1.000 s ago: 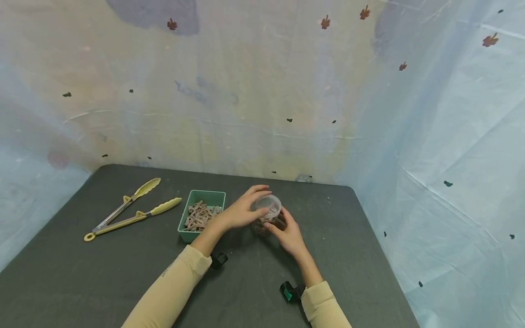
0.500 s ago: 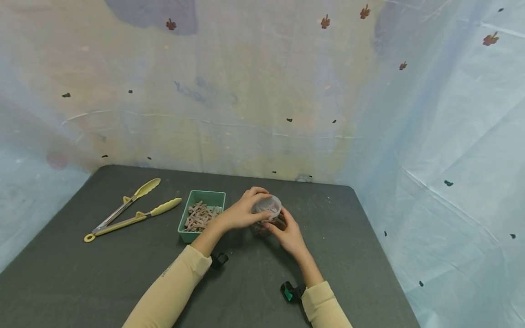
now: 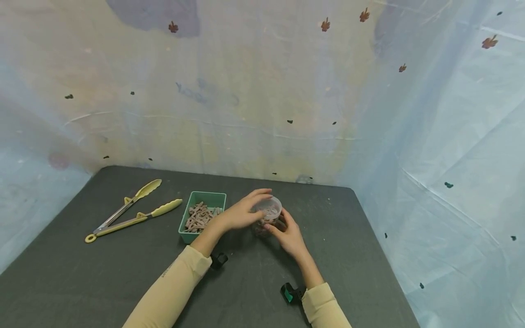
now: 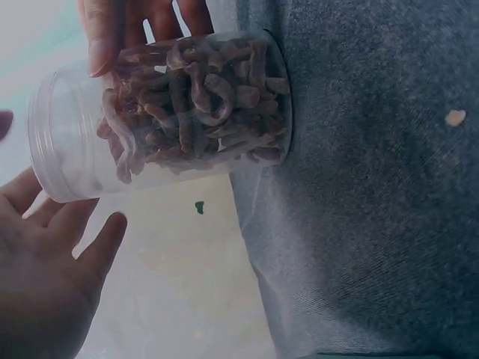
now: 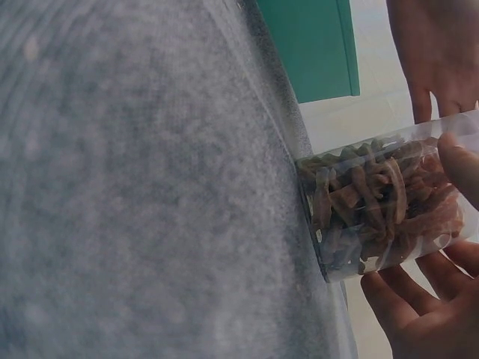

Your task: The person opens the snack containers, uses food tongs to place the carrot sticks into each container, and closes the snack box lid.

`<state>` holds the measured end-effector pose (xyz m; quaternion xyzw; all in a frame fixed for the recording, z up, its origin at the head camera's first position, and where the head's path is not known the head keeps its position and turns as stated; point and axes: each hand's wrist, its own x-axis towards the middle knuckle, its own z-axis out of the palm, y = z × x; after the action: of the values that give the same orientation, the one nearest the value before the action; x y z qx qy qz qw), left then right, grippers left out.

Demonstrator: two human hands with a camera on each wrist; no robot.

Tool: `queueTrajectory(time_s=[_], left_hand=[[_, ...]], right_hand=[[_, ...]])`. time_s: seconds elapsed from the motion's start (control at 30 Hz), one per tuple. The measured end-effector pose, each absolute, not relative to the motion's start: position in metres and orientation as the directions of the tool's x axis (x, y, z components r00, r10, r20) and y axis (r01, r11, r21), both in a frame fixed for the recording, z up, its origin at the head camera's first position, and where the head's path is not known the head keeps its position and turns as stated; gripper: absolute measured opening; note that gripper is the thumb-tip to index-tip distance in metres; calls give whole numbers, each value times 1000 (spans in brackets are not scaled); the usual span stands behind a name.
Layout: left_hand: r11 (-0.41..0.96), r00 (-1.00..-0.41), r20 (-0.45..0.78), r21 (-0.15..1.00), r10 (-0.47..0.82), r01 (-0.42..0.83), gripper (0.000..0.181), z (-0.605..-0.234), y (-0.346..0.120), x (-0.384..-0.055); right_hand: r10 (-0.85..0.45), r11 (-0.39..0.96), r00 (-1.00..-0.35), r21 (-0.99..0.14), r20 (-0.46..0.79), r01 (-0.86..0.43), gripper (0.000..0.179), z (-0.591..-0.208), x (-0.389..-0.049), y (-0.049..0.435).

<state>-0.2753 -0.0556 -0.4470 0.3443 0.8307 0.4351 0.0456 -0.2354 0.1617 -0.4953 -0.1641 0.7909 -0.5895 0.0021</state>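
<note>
Right hand grip: the right hand (image 3: 290, 236) holds the clear jar (image 3: 267, 216) from the near side, fingers and thumb curled round its wall; the right wrist view shows the fingertips (image 5: 410, 299) against the plastic.
Left hand grip: the left hand (image 3: 243, 211) lies over the jar's open mouth, fingers loosely spread and nearly straight, clasping nothing; in the left wrist view its fingers (image 4: 71, 232) sit just beside the rim.
Jar: stands upright on the dark worktop (image 3: 102, 273), roughly mid-worktop, its base touching the surface, filled most of the way with brown twisted pieces (image 4: 194, 105); no lid shows on it.
Tray: a green tray (image 3: 201, 197) sits just to the left of the jar, near the left wrist, and holds more of the same brown pieces.
Tongs: yellow-tipped tongs (image 3: 131, 210) lie flat further left, well apart from the tray, arms spread.
Sleeves: both forearms wear beige sleeves (image 3: 172, 282).
Backdrop: pale plastic sheeting (image 3: 262, 91) rises behind and to the right of the worktop.
</note>
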Motion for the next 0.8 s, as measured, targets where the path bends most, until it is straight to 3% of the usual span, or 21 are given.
queueTrajectory(time_s=[0.33,0.8], left_hand=[[506,-834,251,697,492,508,63,-447,-50,-271],[477,-773,232,673,590,565,60,-448,-56,-275]], right_hand=[[-251,254,-945,-928,209,-272,73,-508,-241,164],[-262,245,-940,-927,219,-285,73,-508,-241,164]])
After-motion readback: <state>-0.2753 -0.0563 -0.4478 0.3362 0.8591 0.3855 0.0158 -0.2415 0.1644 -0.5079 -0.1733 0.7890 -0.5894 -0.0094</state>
